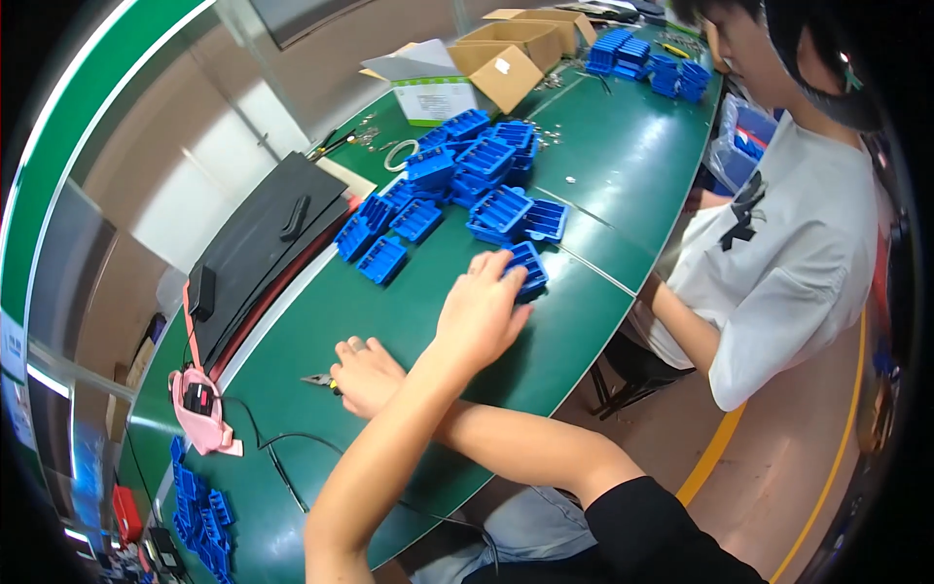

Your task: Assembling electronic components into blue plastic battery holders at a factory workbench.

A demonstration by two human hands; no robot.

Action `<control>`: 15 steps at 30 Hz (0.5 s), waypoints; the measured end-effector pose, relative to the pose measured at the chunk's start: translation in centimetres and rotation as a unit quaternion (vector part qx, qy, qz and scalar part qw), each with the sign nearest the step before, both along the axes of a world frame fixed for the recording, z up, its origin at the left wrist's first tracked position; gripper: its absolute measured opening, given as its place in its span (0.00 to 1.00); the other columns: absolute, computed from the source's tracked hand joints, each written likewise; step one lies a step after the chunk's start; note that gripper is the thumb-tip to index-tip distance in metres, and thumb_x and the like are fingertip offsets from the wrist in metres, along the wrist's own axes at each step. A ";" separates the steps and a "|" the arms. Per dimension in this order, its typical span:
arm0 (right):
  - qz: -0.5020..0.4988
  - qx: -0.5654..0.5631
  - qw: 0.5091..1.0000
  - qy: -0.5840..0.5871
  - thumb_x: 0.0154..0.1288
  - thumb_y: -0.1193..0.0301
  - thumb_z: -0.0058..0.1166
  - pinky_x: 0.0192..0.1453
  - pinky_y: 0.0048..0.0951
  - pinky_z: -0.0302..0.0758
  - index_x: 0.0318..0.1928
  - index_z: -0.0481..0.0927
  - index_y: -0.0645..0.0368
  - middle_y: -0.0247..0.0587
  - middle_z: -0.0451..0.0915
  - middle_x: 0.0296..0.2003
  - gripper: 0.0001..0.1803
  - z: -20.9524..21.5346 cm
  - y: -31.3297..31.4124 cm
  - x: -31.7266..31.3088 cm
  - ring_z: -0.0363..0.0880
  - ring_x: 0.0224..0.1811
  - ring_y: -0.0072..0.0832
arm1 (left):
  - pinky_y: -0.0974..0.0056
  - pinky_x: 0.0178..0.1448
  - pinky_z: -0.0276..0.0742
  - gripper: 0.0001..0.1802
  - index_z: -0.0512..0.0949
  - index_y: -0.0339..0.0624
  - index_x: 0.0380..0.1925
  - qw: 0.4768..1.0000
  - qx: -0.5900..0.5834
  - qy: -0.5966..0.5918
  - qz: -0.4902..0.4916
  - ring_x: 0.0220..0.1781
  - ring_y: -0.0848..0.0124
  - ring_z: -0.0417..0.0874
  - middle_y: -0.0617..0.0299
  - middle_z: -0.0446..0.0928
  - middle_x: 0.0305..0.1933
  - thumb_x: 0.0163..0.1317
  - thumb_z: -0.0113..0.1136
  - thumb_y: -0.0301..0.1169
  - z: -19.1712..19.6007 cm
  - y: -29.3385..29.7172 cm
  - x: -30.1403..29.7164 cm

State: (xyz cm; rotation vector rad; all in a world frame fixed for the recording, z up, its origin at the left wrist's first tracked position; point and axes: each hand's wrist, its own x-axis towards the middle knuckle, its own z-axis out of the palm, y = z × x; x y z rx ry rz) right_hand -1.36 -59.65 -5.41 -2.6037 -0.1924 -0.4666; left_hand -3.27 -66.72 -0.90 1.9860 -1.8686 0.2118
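My forearms cross, the left one over the right. My left hand (477, 313) reaches toward the middle of the green table, its fingers and thumb closed about the near side of a blue plastic slotted holder (528, 269), like a battery holder. Lower and to the left, my right hand (368, 378) is closed around pliers (317, 380); their metal jaws point left, and the handles are mostly hidden under the hand. Just beyond my left hand lie more blue holders (501, 211), some stacked and some loose.
A black flat case (263, 258) lies along the left edge. A pink pouch (202, 414) with a black cable sits nearer me, by more blue pieces (204, 516). Open cardboard boxes (496, 73) stand farther back. A co-worker in a white shirt (808, 253) sits at right.
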 end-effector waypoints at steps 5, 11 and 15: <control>-0.020 -0.008 1.000 -0.014 0.54 0.68 0.59 0.56 0.46 0.71 0.34 0.82 0.61 0.54 0.77 0.45 0.10 -1.0 -0.3 0.3 0.74 0.53 0.45 | 0.55 0.56 0.78 0.36 0.72 0.34 0.51 0.990 0.127 0.012 0.057 0.61 0.53 0.72 0.49 0.72 0.55 0.43 0.77 0.36 0.2 -2.4 -0.9; -0.071 0.047 0.996 -0.012 0.57 0.65 0.55 0.53 0.45 0.74 0.32 0.81 0.63 0.53 0.80 0.39 0.13 0.5 0.4 0.7 0.78 0.48 0.44 | 0.52 0.54 0.78 0.29 0.70 0.36 0.53 0.985 0.124 0.029 0.114 0.55 0.53 0.76 0.49 0.75 0.49 0.48 0.65 0.24 2.7 3.2 -1.6; -0.123 0.002 0.968 -0.217 0.59 0.62 0.52 0.48 0.43 0.75 0.32 0.78 0.54 0.47 0.79 0.35 0.10 -1.2 -0.6 -1.1 0.78 0.42 0.41 | 0.63 0.46 0.74 0.25 0.77 0.40 0.51 0.971 -0.082 0.165 0.154 0.37 0.62 0.78 0.55 0.75 0.35 0.49 0.65 0.22 5.2 10.9 -0.9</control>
